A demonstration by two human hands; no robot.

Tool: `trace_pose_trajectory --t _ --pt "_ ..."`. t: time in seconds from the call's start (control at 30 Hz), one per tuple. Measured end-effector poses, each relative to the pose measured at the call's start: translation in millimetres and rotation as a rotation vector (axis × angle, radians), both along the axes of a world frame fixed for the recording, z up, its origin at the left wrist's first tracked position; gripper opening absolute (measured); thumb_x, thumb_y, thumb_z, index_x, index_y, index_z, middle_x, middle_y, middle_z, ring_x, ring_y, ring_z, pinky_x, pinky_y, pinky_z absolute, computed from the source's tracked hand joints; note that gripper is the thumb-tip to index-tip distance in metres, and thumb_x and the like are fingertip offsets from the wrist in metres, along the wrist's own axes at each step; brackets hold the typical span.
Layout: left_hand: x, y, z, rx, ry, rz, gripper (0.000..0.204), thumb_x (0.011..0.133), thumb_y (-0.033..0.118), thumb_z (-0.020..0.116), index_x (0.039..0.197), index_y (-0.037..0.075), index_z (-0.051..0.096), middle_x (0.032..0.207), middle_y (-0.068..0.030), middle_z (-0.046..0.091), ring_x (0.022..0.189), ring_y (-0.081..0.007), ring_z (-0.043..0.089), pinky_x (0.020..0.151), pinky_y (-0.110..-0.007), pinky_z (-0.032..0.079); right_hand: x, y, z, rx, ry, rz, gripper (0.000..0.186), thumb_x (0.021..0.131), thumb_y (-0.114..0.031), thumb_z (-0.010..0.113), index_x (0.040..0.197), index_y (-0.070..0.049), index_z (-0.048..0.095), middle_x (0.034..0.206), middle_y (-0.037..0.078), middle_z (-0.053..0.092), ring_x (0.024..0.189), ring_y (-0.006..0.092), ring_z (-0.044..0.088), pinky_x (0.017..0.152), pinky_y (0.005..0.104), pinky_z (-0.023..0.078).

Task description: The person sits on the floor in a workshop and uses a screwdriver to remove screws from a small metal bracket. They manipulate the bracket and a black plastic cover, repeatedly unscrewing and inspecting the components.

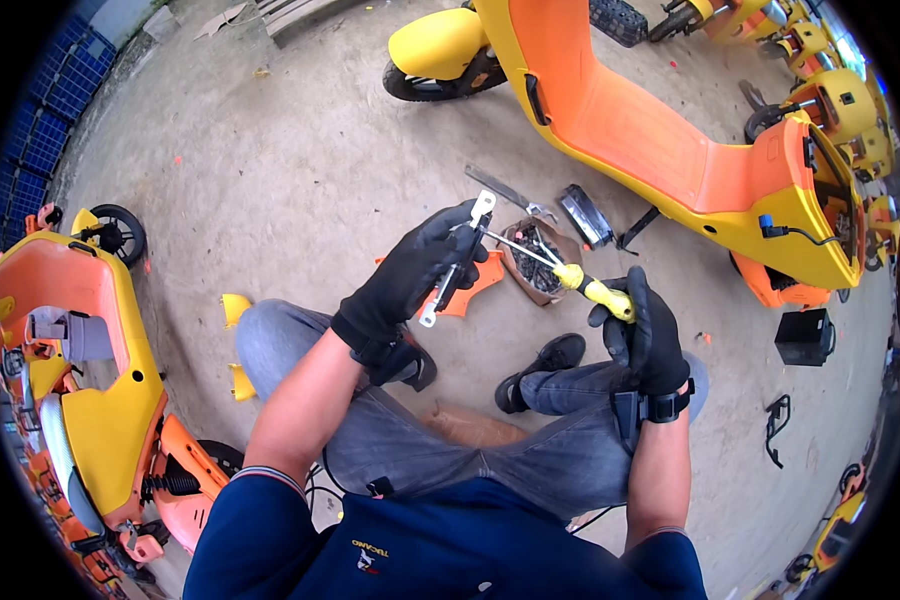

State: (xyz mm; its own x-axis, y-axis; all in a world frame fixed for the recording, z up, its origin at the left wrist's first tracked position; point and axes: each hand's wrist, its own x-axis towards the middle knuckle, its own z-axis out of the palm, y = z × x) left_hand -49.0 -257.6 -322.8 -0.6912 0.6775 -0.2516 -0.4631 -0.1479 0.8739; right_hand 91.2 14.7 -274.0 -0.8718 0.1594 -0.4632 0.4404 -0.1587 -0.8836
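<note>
Left hand (410, 275), black glove, grip wrapped tight around a flat silver metal bracket (457, 258). Bracket runs diagonal: top end with a hole sticks out above the fingers, lower end pokes out below the palm. Held up over the left knee, in front of the person.

Right hand (648, 335), black glove with wrist strap, grip closed around the yellow handle of a screwdriver (580, 283). Handle leaves the fist up-left; the shaft runs on toward the left hand and its tip meets the bracket near the left fingers. Cannot tell if the tip sits in a screw; too small.

So: bracket inside the left grip, screwdriver inside the right, the two touching just right of the left fingers. Hands well apart, bridged by the shaft.

Person sits low, grey trousers, black shoes (540, 370) on a dirt floor (300, 150). Below the hands on the floor: a brown bag of dark small parts (533, 262), an orange panel piece (475, 288), a flat metal strip (505, 190), a black box-shaped part (587, 215). Yellow-orange scooter (690, 150) at upper right, seat off; another scooter body (80, 380) at left. Black battery box (805, 337) at right.
</note>
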Motion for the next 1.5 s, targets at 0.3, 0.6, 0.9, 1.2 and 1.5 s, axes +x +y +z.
trace_pose_trajectory --t 0.3,0.6,0.9,1.2,1.5 --pt "2 3 -2 -0.003 -0.058 -0.01 0.051 0.096 0.032 0.06 0.14 0.009 0.044 0.098 -0.0063 0.062 0.078 -0.0127 0.061 0.069 -0.025 0.052 0 10 -29 -0.104 0.214 -0.095 0.026 0.096 -0.02 0.057 0.112 0.0 0.059 0.09 0.006 0.06 0.07 0.0093 0.056 0.06 0.0213 0.045" --pt "2 2 -1 0.005 -0.062 0.0 0.052 0.097 0.03 0.059 0.141 0.01 0.042 0.098 -0.0059 0.062 0.077 -0.0119 0.061 0.068 -0.025 0.052 -3 -4 -21 -0.022 0.083 -0.06 0.027 0.098 -0.026 0.057 0.11 -0.002 0.06 0.095 0.008 0.064 0.073 0.0126 0.062 0.065 0.0231 0.051" --pt "0 1 0 -0.041 -0.006 -0.014 0.054 0.097 0.031 0.059 0.142 0.009 0.041 0.099 -0.0066 0.061 0.076 -0.0108 0.059 0.069 -0.025 0.052 -2 5 -22 0.02 0.041 0.053 0.026 0.099 -0.026 0.054 0.106 -0.002 0.062 0.081 0.003 0.062 0.059 0.0062 0.051 0.054 0.0211 0.042" --pt "2 -5 -2 -0.036 -0.006 -0.003 0.056 0.097 0.033 0.059 0.143 0.009 0.039 0.098 -0.0071 0.061 0.078 -0.0112 0.059 0.07 -0.026 0.052 -3 -2 -32 0.065 0.21 -0.051 0.023 0.092 -0.013 0.064 0.11 0.0 0.061 0.096 0.006 0.061 0.078 0.01 0.057 0.071 0.0233 0.047" --pt "1 -9 12 -0.101 0.071 -0.013 0.054 0.099 0.032 0.055 0.142 0.003 0.039 0.098 -0.0059 0.059 0.082 -0.0135 0.059 0.076 -0.028 0.05 9 22 -27 0.057 0.288 0.323 0.033 0.099 -0.023 0.051 0.121 0.0 0.058 0.101 0.008 0.065 0.081 0.0131 0.062 0.072 0.0266 0.051"
